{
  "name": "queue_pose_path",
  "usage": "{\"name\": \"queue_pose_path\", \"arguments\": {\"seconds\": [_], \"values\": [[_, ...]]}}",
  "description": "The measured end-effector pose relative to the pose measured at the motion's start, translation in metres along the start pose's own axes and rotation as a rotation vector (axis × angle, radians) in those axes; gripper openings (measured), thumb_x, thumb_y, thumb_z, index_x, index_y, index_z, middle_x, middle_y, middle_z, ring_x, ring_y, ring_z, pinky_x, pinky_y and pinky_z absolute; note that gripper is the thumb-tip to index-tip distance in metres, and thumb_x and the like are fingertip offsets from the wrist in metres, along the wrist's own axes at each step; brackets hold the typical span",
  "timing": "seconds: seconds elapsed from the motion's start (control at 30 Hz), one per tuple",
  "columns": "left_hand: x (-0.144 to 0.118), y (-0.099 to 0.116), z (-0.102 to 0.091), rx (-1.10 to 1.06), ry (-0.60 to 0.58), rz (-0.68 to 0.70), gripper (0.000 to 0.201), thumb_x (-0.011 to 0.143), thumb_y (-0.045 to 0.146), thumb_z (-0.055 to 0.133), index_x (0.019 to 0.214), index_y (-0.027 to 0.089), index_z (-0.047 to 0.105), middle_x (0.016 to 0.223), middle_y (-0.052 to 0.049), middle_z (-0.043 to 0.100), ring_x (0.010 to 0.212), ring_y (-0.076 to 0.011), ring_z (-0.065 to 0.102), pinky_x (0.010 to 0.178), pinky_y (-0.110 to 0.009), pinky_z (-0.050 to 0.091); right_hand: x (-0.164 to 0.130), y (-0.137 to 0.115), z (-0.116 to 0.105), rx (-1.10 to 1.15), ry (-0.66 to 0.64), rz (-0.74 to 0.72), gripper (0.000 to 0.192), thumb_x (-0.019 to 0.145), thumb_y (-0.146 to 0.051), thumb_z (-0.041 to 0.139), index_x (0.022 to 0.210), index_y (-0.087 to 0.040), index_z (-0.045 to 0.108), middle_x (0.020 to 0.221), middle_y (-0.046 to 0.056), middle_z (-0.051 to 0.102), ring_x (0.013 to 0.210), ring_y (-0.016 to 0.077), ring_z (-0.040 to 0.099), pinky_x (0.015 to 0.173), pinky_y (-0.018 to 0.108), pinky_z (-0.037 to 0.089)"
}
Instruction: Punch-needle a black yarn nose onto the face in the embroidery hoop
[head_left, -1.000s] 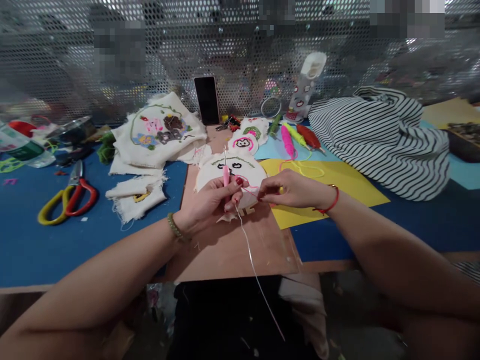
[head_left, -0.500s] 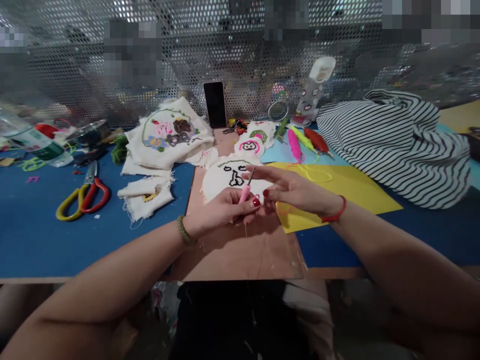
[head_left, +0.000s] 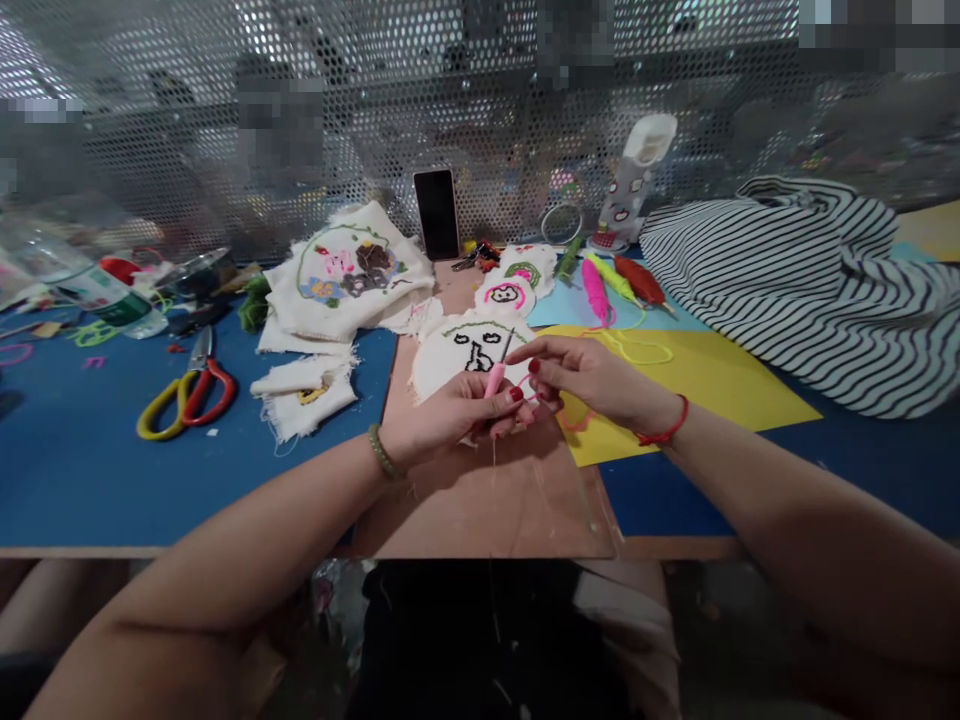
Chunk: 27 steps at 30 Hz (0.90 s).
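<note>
Holding the pink punch needle (head_left: 496, 378) upright in our left hand (head_left: 450, 420), closed around its handle, we bring our right hand (head_left: 589, 380) to its metal tip, thumb and forefinger pinched narrow, seemingly on pink yarn (head_left: 574, 420); whether the strand is truly gripped we cannot tell. To thread it well, we judge we should keep the needle steady just above the face-stitched cloth (head_left: 469, 350) on the brown board (head_left: 487, 490) in the middle of the counter (head_left: 90, 480), and feed the yarn without slack.

Counting: one pair of scissors (head_left: 187, 395) at the left, one phone (head_left: 437, 213) propped far behind, one striped fabric (head_left: 810, 280) at the right, one yellow sheet (head_left: 712, 385), three spare punch needles (head_left: 615, 280) at the far middle: pink, yellow-green and red. Stitched cloths number about six; the far ones overlap.
</note>
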<state>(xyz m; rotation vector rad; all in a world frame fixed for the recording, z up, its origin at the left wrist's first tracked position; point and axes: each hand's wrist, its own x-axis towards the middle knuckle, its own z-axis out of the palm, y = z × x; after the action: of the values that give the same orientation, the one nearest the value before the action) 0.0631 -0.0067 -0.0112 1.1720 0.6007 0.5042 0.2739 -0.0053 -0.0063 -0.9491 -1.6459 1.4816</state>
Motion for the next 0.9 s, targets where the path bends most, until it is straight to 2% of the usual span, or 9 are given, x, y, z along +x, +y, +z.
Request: {"name": "queue_pose_path", "arguments": {"seconds": [0.1, 0.2, 0.37, 0.43, 0.5, 0.57, 0.67, 0.77, 0.9], "values": [[0.001, 0.002, -0.001, -0.047, 0.077, 0.013, 0.026, 0.090, 0.033, 0.069, 0.075, 0.012, 0.071, 0.051, 0.002, 0.050, 0.040, -0.0039, 0.032, 0.040, -0.017, 0.017, 0.000, -0.001, -0.003, -0.056, -0.062, 0.032, 0.039, 0.079, -0.052, 0.078, 0.091, -0.016, 0.070, 0.064, -0.003, 0.062, 0.056, 0.0081, 0.055, 0.055, 0.024, 0.046], [0.003, 0.007, -0.006, -0.106, 0.210, 0.071, 0.027, 0.093, 0.026, 0.065, 0.070, 0.012, 0.069, 0.049, 0.002, 0.049, 0.039, -0.0035, 0.033, 0.040, -0.016, 0.019, 0.001, -0.002, -0.012, -0.099, -0.037, 0.070, 0.040, 0.074, -0.053, 0.082, 0.079, -0.015, 0.070, 0.060, -0.002, 0.061, 0.052, 0.0074, 0.052, 0.050, 0.023, 0.042], [0.008, 0.014, -0.012, -0.180, 0.474, 0.085, 0.023, 0.099, 0.018, 0.057, 0.086, 0.009, 0.073, 0.051, 0.003, 0.050, 0.037, -0.0022, 0.031, 0.039, -0.015, 0.019, 0.001, -0.004, -0.020, -0.035, 0.187, -0.014, 0.045, 0.072, -0.060, 0.083, 0.080, -0.018, 0.070, 0.050, -0.005, 0.050, 0.044, 0.0071, 0.040, 0.040, 0.023, 0.027], [0.008, 0.017, -0.012, -0.256, 0.554, 0.151, 0.023, 0.101, 0.016, 0.052, 0.094, 0.010, 0.073, 0.052, 0.003, 0.051, 0.038, -0.0025, 0.034, 0.040, -0.014, 0.023, -0.001, -0.007, -0.021, -0.027, 0.292, -0.076, 0.037, 0.076, -0.055, 0.082, 0.083, -0.020, 0.070, 0.050, -0.005, 0.048, 0.044, 0.0076, 0.036, 0.040, 0.025, 0.023], [0.008, 0.021, -0.012, -0.339, 0.593, 0.211, 0.024, 0.103, 0.015, 0.049, 0.096, 0.010, 0.071, 0.053, 0.004, 0.051, 0.039, -0.0025, 0.037, 0.041, -0.013, 0.027, -0.003, -0.010, -0.023, -0.063, 0.329, -0.104, 0.029, 0.081, -0.045, 0.081, 0.094, -0.022, 0.070, 0.051, -0.006, 0.048, 0.044, 0.0086, 0.036, 0.041, 0.025, 0.024], [0.007, 0.024, -0.012, -0.406, 0.613, 0.242, 0.026, 0.104, 0.015, 0.046, 0.094, 0.011, 0.070, 0.054, 0.004, 0.051, 0.039, -0.0023, 0.038, 0.040, -0.012, 0.028, -0.006, -0.013, -0.026, -0.128, 0.267, -0.108, 0.037, 0.084, -0.035, 0.079, 0.116, -0.021, 0.066, 0.049, -0.008, 0.047, 0.044, 0.0089, 0.037, 0.042, 0.024, 0.026], [0.007, 0.028, -0.016, -0.470, 0.641, 0.282, 0.028, 0.105, 0.015, 0.044, 0.092, 0.011, 0.068, 0.053, 0.005, 0.051, 0.038, -0.0019, 0.038, 0.039, -0.012, 0.028, -0.009, -0.014, -0.028, -0.231, 0.054, -0.081, 0.055, 0.086, -0.028, 0.075, 0.136, -0.019, 0.057, 0.050, -0.011, 0.046, 0.044, 0.0078, 0.039, 0.043, 0.021, 0.029], [0.007, 0.030, -0.022, -0.509, 0.678, 0.315, 0.027, 0.105, 0.016, 0.045, 0.092, 0.012, 0.068, 0.054, 0.005, 0.051, 0.037, -0.0017, 0.038, 0.039, -0.012, 0.028, -0.012, -0.014, -0.027, -0.292, -0.078, -0.077, 0.049, 0.086, -0.029, 0.073, 0.133, -0.019, 0.063, 0.053, -0.010, 0.047, 0.047, 0.0070, 0.040, 0.044, 0.020, 0.033], [0.008, 0.035, -0.028, -0.537, 0.749, 0.330, 0.027, 0.105, 0.016, 0.045, 0.090, 0.012, 0.068, 0.053, 0.005, 0.051, 0.036, -0.0013, 0.038, 0.038, -0.012, 0.028, -0.016, -0.013, -0.022, -0.302, -0.038, -0.207, 0.042, 0.084, -0.033, 0.077, 0.124, -0.021, 0.070, 0.056, -0.008, 0.050, 0.050, 0.0083, 0.046, 0.047, 0.021, 0.040]]}}
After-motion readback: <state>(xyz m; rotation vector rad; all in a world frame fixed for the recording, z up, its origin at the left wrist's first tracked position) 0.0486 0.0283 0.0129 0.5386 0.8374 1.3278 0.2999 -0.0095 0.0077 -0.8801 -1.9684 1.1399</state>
